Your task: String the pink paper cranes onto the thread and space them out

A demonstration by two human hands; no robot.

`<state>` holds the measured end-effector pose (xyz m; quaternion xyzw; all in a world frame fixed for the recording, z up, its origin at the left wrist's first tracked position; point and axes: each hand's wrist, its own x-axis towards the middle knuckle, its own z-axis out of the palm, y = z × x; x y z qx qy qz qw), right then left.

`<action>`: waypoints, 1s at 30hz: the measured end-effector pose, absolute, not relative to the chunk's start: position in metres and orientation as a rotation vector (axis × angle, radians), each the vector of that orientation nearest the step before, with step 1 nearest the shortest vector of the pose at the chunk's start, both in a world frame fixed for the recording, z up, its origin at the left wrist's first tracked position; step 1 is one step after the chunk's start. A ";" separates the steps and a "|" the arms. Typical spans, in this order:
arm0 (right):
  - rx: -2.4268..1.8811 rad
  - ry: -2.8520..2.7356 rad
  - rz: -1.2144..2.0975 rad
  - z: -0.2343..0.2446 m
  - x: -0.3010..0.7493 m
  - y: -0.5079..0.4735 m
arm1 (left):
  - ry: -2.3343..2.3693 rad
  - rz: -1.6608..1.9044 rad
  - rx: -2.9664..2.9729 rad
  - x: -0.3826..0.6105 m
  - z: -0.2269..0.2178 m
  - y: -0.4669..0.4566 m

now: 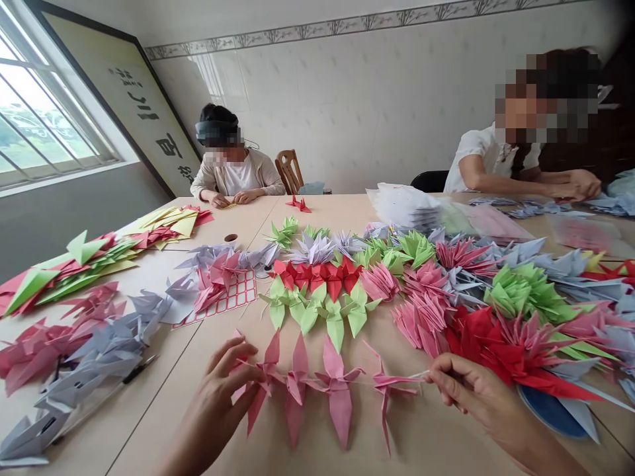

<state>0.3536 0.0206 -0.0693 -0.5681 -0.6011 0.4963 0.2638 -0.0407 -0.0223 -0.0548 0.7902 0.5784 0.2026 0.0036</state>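
Several pink paper cranes (pixel 338 387) hang in a row on a thin string low over the table in front of me. My left hand (pixel 225 390) has its fingers around the pink crane at the row's left end, which it partly hides. At the other end, my right hand (pixel 461 383) pinches the pale string (pixel 419 375) just beyond the rightmost crane (pixel 385 390). Beyond the row lie green folded cranes (pixel 335 317) side by side, with a line of red cranes (pixel 317 277) behind them.
Bunches of pink, green, red and bluish cranes (pixel 421 317) cover the right. Bluish cranes (pixel 94 357) and a black-handled tool (pixel 140 368) lie left, near coloured paper (pixel 64 271). Plastic bags (pixel 407 205) are stacked behind. Two people (pixel 243 172) sit across the table (pixel 163 410).
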 end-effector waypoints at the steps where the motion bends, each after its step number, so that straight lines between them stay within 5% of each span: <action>1: -1.536 -1.631 1.340 -0.069 0.353 0.021 | 1.809 0.659 2.438 -0.042 -0.055 -0.021; 22: -1.589 -1.667 1.223 -0.069 0.348 0.018 | 1.858 0.799 2.751 -0.037 -0.051 -0.022; 30: -1.521 -1.689 1.337 -0.073 0.351 0.019 | 1.684 0.529 2.741 0.012 -0.050 -0.003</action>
